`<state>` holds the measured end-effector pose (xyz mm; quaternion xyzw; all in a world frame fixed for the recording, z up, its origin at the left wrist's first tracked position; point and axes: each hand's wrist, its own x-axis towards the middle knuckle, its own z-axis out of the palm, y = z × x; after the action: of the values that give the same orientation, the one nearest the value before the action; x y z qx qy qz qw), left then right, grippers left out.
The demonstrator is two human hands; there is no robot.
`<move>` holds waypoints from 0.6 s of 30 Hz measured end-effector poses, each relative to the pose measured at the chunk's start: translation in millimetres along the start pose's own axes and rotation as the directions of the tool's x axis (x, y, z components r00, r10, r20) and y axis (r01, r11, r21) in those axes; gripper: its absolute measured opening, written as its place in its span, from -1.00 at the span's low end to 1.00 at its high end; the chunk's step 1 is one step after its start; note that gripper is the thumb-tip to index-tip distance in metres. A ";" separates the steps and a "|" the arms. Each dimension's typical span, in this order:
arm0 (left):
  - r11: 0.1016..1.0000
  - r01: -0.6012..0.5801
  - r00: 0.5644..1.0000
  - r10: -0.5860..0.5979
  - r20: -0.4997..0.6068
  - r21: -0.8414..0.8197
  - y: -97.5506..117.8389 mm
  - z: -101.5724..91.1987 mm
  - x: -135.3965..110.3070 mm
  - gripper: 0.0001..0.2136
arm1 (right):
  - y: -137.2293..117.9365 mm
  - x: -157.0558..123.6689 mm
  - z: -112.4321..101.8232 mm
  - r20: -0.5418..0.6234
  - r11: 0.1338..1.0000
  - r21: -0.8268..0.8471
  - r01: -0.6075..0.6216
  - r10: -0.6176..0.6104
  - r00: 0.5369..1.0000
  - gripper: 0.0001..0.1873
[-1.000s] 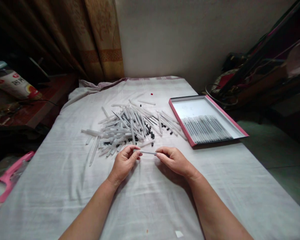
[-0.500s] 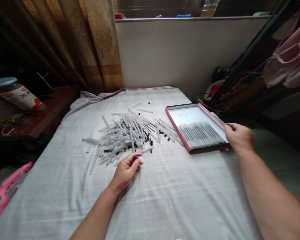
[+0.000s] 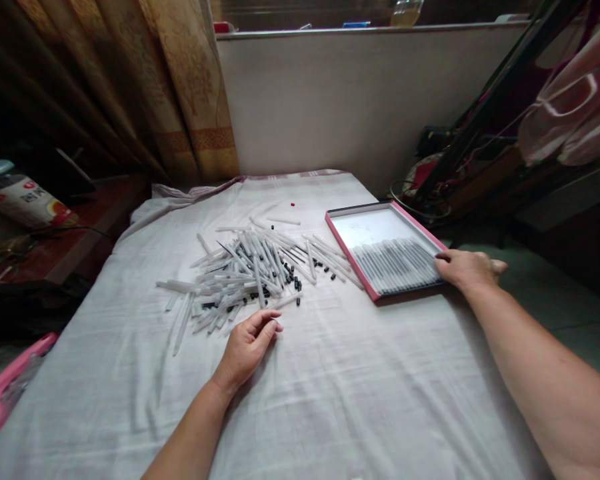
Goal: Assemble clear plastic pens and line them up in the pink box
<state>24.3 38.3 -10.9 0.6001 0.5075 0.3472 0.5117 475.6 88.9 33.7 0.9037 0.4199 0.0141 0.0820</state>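
On the sheet, my left hand [image 3: 250,343] rests at the near edge of a loose pile of translucent pen parts [image 3: 250,267]. Its fingers are loosely curved with the thumb apart, and nothing shows in them. Small black pen caps [image 3: 297,283] are scattered at the pile's right side. My right hand [image 3: 467,268] grips the near right corner of a shallow pink-edged box [image 3: 363,270], thumb over the rim; its other fingers are partly hidden. Inside the box, a row of pens [image 3: 397,265] lies side by side along the near half, and the white bottom shows behind them.
The white sheet [image 3: 330,400] is wrinkled, with one small red cap [image 3: 293,204] at the back. A dark red table [image 3: 95,227] with a lidded jar [image 3: 25,200] stands at left, near a pink plastic object [image 3: 10,390]. Wall and curtain [image 3: 200,100] rise behind.
My right hand has shifted slightly along the box's right edge, and a slim pale piece that showed by that edge is no longer visible. My left hand stays put. The whole view has shifted a little.
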 end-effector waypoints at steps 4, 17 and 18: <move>1.000 0.001 1.000 -0.001 0.006 0.014 -2.0 -0.5 -0.1 -0.70 | -1.7 3.5 -7.4 0.114 0.999 -0.002 -0.039 0.039 0.993 -0.59; 1.000 -0.005 1.000 0.005 0.001 -0.019 2.0 1.6 -0.2 -0.71 | -0.3 3.0 -14.0 0.051 0.998 0.060 0.007 -0.010 0.999 -0.63; 1.000 -0.005 1.000 0.005 -0.001 -0.025 2.7 1.7 -0.2 -0.71 | -0.8 1.0 -16.9 0.044 0.998 0.059 0.011 -0.014 0.999 -0.63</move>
<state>26.6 37.7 -8.6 0.5948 0.5020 0.3550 0.5179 474.0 92.4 50.2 0.9032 0.4238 -0.0190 0.0647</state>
